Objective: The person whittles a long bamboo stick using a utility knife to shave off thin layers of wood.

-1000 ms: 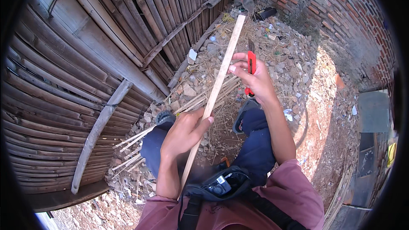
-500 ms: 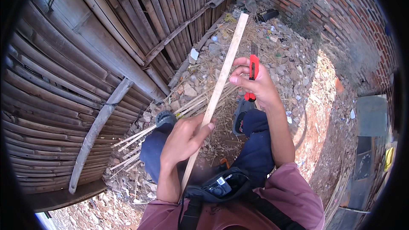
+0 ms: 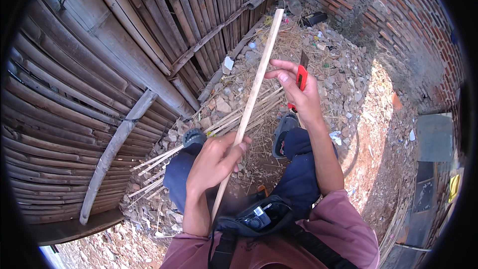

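My left hand point(image 3: 213, 163) is closed round the lower part of a long, pale bamboo strip point(image 3: 256, 81), thumb on its right side. The strip slants up and away, its lower end at my lap and its far end above the rubble. In my right hand point(image 3: 304, 95) is a red utility knife point(image 3: 301, 77), gripped in the palm with its dark blade out and pointing away. The thumb and index finger of that hand reach toward the strip's right edge; whether they touch it I cannot tell.
Several thin bamboo strips point(image 3: 157, 161) lie by my feet on stony ground point(image 3: 343, 77). A bamboo-slat wall point(image 3: 64, 104) rises at left, a brick wall point(image 3: 398, 25) at far right. A dark open pouch point(image 3: 259, 215) sits at my waist. Grey boards point(image 3: 434, 137) stand at right.
The bamboo strip has turned slightly, and its far end has shifted left and away. My right hand has tilted, with the knife now leaning more to the right and its fingers stretched toward the strip.
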Motion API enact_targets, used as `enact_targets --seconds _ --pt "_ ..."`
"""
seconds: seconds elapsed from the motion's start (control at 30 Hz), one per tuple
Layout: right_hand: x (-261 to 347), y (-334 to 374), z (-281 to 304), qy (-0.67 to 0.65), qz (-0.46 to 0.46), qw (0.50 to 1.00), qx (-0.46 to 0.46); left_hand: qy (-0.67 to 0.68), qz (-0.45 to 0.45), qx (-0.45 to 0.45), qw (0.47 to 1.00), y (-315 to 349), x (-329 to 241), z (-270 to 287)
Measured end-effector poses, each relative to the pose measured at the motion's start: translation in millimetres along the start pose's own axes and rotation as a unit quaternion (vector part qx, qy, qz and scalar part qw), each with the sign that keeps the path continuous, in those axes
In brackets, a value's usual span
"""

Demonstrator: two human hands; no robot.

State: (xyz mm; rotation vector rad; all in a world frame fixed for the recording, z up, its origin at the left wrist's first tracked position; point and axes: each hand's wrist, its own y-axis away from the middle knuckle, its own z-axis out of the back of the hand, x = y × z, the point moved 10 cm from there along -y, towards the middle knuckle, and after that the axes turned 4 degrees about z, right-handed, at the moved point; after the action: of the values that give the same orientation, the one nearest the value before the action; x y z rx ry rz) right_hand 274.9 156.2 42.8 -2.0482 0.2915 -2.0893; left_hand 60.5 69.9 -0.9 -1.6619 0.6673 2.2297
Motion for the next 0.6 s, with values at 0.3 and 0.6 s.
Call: enact_targets --seconds 0.3,0.6 --pt "-14 9 -45 -0.039 -0.050 0.995 0.082 0.129 -0.027 -0.058 0.990 -2 2 -4" --pt "11 8 -20 0.156 0.090 0.984 0.009 0.259 0.011 -0.039 0.965 -12 23 -6"
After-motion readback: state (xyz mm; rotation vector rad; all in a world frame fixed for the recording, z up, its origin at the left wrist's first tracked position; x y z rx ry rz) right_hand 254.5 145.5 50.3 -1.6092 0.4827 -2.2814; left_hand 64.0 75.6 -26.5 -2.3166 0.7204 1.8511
